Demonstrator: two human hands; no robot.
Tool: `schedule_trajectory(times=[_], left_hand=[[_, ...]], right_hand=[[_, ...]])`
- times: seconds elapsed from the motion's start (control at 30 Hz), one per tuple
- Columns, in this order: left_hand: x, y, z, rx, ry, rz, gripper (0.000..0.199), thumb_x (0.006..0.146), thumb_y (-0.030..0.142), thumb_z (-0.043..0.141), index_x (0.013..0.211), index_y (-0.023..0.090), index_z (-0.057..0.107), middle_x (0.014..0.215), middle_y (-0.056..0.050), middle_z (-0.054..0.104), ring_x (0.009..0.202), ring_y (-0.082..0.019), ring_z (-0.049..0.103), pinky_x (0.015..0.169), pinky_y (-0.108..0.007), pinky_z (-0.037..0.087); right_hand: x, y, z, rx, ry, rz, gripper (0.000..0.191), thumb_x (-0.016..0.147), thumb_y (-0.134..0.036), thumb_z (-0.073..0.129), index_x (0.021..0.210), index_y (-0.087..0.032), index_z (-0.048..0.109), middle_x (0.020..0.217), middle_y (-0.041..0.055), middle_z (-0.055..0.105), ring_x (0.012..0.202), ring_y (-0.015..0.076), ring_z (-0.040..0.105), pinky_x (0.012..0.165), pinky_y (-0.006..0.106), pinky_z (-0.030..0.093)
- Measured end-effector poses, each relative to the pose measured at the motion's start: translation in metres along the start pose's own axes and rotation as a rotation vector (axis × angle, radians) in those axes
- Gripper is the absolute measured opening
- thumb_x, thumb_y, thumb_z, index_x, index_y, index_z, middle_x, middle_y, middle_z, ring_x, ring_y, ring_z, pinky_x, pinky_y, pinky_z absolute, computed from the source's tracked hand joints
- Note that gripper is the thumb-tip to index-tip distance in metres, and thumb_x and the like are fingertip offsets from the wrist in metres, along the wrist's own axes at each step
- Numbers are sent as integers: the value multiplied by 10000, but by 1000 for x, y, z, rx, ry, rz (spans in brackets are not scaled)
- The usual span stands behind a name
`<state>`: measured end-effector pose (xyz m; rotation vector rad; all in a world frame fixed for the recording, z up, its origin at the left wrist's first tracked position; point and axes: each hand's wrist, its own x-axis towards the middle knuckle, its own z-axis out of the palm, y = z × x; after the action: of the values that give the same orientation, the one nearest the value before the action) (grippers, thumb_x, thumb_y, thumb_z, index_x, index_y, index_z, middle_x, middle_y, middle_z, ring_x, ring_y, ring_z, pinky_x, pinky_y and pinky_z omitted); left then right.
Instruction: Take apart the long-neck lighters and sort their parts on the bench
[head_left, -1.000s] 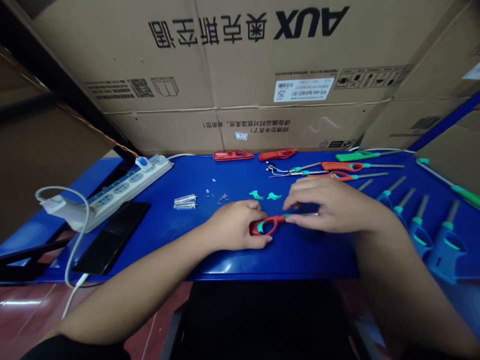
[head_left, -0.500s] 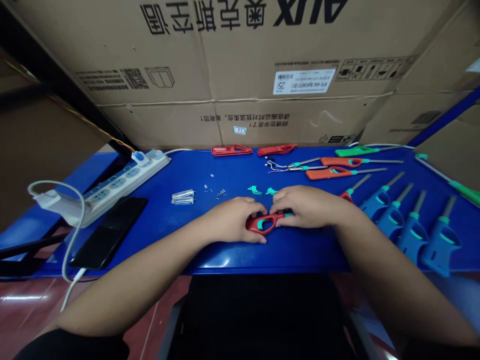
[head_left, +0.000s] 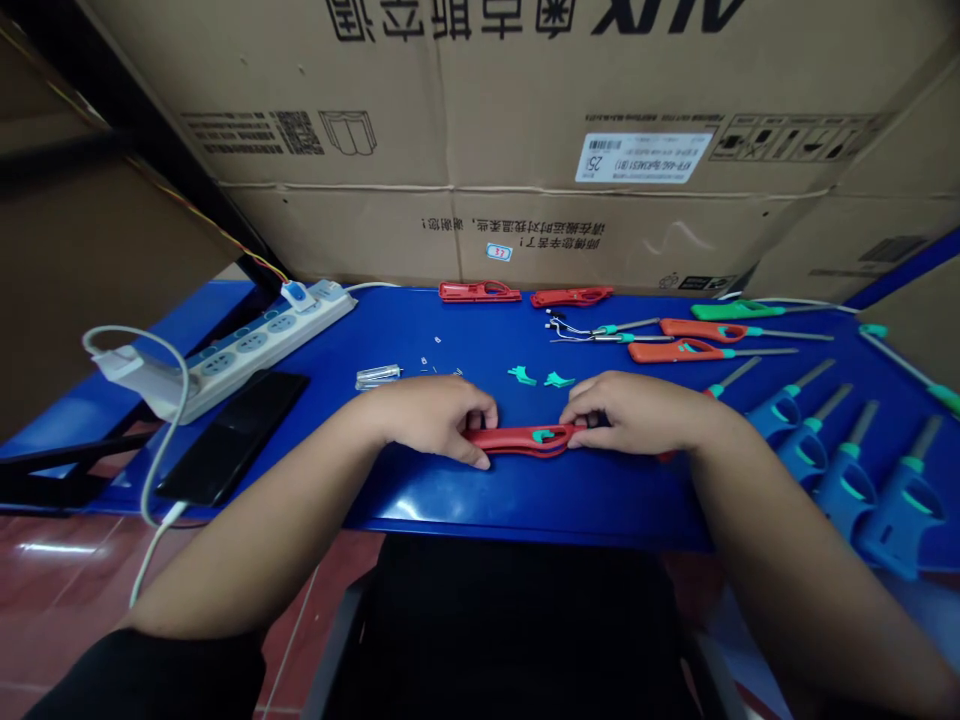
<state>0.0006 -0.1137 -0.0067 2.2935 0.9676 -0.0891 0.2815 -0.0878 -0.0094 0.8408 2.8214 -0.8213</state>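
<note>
A red long-nosed lighter [head_left: 510,439] with a teal trigger lies lengthwise between my hands, low over the table's front half. The fingers and thumb of my left hand [head_left: 431,415] are closed round its left, handle end. My right hand [head_left: 634,412] pinches its right end, and those fingertips hide the nozzle side. A seam shows along the lighter's lower edge. Just beyond it lie two loose teal triggers [head_left: 559,380]. Small metal bits [head_left: 459,372] and clear fuel tanks [head_left: 379,376] sit behind my left hand.
Two red casing pieces [head_left: 480,292] lie along the cardboard box [head_left: 525,90] at the back. Wired metal nozzles [head_left: 630,338], orange lighters [head_left: 679,350], a green one [head_left: 739,310] and several blue ones [head_left: 904,510] fill the right side. A power strip [head_left: 262,345] and black phone [head_left: 234,437] occupy the left.
My left hand has slid left along the red lighter, uncovering more of its handle. The lighter now lies more level. My right hand stays at its right end; the whole view has shifted slightly.
</note>
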Motion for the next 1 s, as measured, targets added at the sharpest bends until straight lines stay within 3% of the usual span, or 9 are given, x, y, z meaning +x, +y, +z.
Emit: schedule_trajectory(times=[0.13, 0.2, 0.3, 0.4, 0.53, 0.6, 0.73, 0.83, 1.0], left_hand=[[-2, -11, -3, -237, -102, 13, 307, 816, 470, 726, 1002, 226, 733, 796, -10, 714, 679, -149, 647, 595, -220, 451], [-1, -14, -2, -397, -156, -3, 303, 843, 481, 698, 990, 220, 740, 777, -16, 717, 674, -155, 657, 609, -228, 490], [1, -18, 0, -594, -157, -8, 316, 842, 507, 692, 920, 209, 760, 697, -15, 693, 597, -150, 634, 576, -236, 514], [4, -22, 3, -647, -152, 18, 340, 849, 538, 673, 869, 209, 758, 631, -3, 662, 549, -141, 612, 531, -225, 497], [6, -25, 4, -532, -128, 30, 373, 920, 537, 577, 895, 201, 737, 665, -13, 683, 552, -142, 606, 580, -249, 503], [5, -25, 2, -380, -60, 58, 350, 941, 508, 550, 971, 211, 734, 772, -28, 715, 626, -149, 629, 629, -252, 494], [0, -21, -4, -114, 3, 140, 390, 799, 483, 733, 1094, 230, 700, 945, -37, 704, 796, -171, 639, 679, -238, 454], [0, -16, -3, 20, 20, 110, 420, 693, 402, 820, 1044, 222, 676, 837, 0, 670, 718, -162, 587, 630, -239, 398], [5, -5, 5, 166, 121, 93, 208, 698, 269, 774, 843, 198, 643, 775, 12, 629, 735, -171, 570, 688, -268, 384]], right_hand=[[-1, 1, 1, 7, -10, -1, 234, 914, -302, 600, 1087, -235, 743, 997, 46, 724, 842, 182, 649, 723, 300, 472], [-3, 0, 1, -51, 50, 14, 253, 887, -305, 630, 1116, -229, 708, 1062, 57, 711, 894, 204, 651, 752, 318, 478], [-3, -8, 2, -151, 210, -9, 425, 817, -456, 733, 1149, -206, 645, 1126, 94, 676, 987, 255, 632, 823, 368, 484], [3, -20, 6, -249, 259, -124, 493, 818, -540, 725, 1162, -199, 630, 1121, 113, 667, 1002, 273, 619, 868, 409, 476], [16, -32, 18, -407, 224, -195, 321, 901, -378, 640, 1152, -181, 669, 1080, 117, 676, 965, 271, 615, 842, 421, 466], [21, -34, 23, -441, 200, -198, 273, 892, -326, 622, 1104, -171, 697, 1022, 102, 677, 914, 256, 614, 802, 398, 455], [25, -31, 27, -383, 183, -148, 248, 858, -360, 626, 992, -174, 720, 908, 66, 663, 810, 216, 604, 708, 342, 418], [25, -27, 27, -293, 206, -107, 243, 827, -377, 640, 947, -176, 707, 880, 50, 653, 756, 189, 586, 652, 310, 394], [26, -25, 28, -159, 269, -95, 251, 774, -321, 660, 976, -177, 698, 883, 41, 654, 726, 167, 576, 642, 285, 413]])
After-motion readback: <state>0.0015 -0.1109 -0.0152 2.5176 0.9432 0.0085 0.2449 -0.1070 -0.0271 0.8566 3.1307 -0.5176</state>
